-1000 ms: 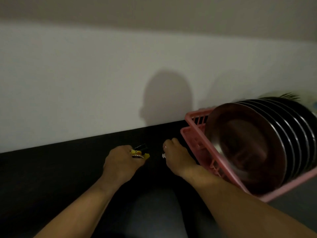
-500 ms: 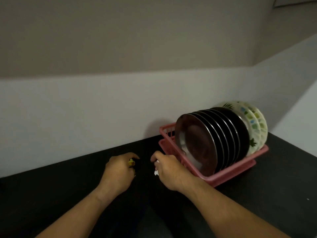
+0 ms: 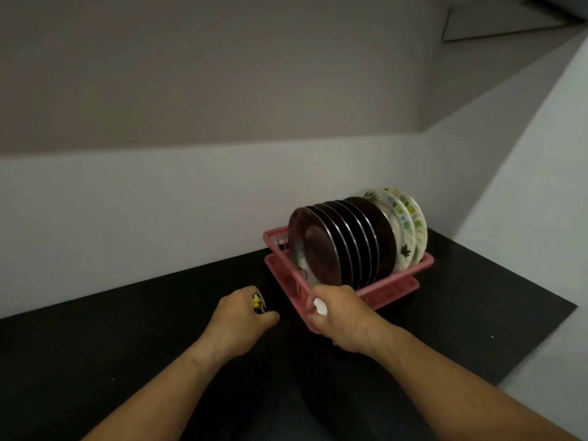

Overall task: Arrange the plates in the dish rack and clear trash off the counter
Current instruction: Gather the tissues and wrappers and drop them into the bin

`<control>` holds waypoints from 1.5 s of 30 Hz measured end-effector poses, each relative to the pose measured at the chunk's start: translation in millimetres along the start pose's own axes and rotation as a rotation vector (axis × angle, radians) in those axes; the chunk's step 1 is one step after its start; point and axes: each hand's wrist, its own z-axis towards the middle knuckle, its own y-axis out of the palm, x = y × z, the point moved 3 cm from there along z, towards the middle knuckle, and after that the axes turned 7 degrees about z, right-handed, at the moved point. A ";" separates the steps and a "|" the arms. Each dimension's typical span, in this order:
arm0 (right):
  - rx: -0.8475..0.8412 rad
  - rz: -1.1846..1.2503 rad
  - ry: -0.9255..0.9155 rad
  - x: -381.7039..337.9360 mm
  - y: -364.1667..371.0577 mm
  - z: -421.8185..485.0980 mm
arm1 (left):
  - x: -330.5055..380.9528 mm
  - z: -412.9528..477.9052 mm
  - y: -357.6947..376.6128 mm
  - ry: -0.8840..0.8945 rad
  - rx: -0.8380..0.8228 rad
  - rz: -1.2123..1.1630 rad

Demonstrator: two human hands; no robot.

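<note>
Low in the centre of the frame, the left hand [image 3: 241,316] was fisted, its grip curled round a yellow wrapper [image 3: 257,303] with only a crumpled corner peeping out by the knuckles. Just to its right, the right hand [image 3: 342,319] had its grip pinched on a white scrap [image 3: 320,306]. So both bits of trash were up off the worktop [image 3: 127,345] and in hand. Right behind that right hand, up and to the right in the picture, sat the pink dish rack [image 3: 397,284], its near corner hidden by the knuckles; whether they touched it, hard to call. Steel plates [image 3: 318,246] stood on edge in it, then patterned plates [image 3: 410,227] at the far end, the row running from lower left toward upper right. Racking looked done, I'd say; what was left was carrying the trash away, and no bin showed anywhere. One pale speck [image 3: 492,337] lay on the dark worktop at the right edge, well apart from the rack, the right hand the nearer. Plain pale wall [image 3: 159,202] met the worktop behind, in dim light.
</note>
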 end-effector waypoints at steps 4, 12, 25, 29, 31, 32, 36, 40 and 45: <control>-0.012 0.060 0.010 27.3 -38.8 -41.9 | 46.7 -23.9 33.3 0.110 0.110 -0.050; 0.016 0.049 -0.055 102.7 -121.6 -116.4 | 142.3 -74.5 121.2 0.125 0.000 -0.131; 0.008 0.289 0.212 235.7 -125.9 -180.8 | 188.9 -103.3 265.7 0.213 -0.152 0.137; -0.013 0.274 0.330 294.6 -87.5 -193.0 | 167.4 -105.0 325.4 0.253 -0.240 0.223; -0.055 0.261 0.396 324.3 -60.6 -199.3 | 142.1 -104.1 357.5 0.254 -0.280 0.234; -0.077 0.267 0.433 339.9 -44.6 -202.8 | 127.6 -103.4 373.8 0.236 -0.324 0.234; -0.129 0.309 0.556 400.1 24.4 -214.5 | 61.4 -102.3 442.0 0.131 -0.533 0.231; -0.163 0.337 0.610 463.3 94.8 -218.1 | -14.5 -100.2 511.2 0.055 -0.645 0.340; -0.143 0.327 0.682 553.5 190.5 -213.1 | -102.6 -87.4 590.9 0.033 -0.733 0.445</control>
